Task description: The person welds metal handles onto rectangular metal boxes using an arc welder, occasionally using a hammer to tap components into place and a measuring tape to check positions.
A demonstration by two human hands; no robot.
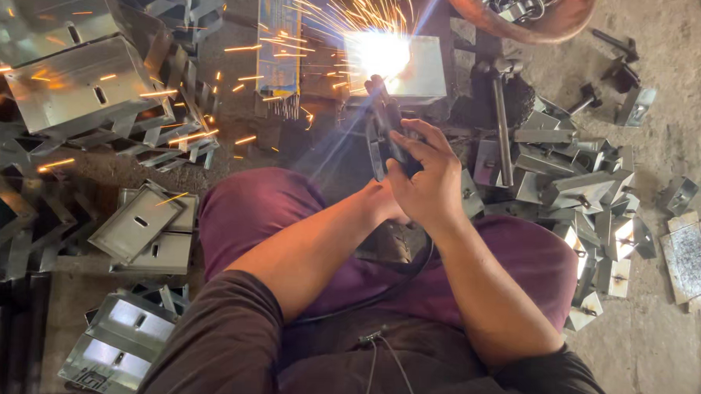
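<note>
Dozens of folded sheet-metal brackets (75,86) lie stacked at left on the gritty concrete floor (656,340), sparks flying over them. Centre, right hand (429,180) grips the black welding tool (384,132) aimed at a glaring metal box (417,67); left hand (385,206), behind it, fingers unreadable. Smaller brackets (583,197) are heaped at right.

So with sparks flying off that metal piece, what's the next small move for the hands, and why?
Probably keep both hands steady on the welding tool: the right hand wraps it, the left hand sits mostly hidden behind, and the bright arc on the metal piece is throwing sparks.
</note>
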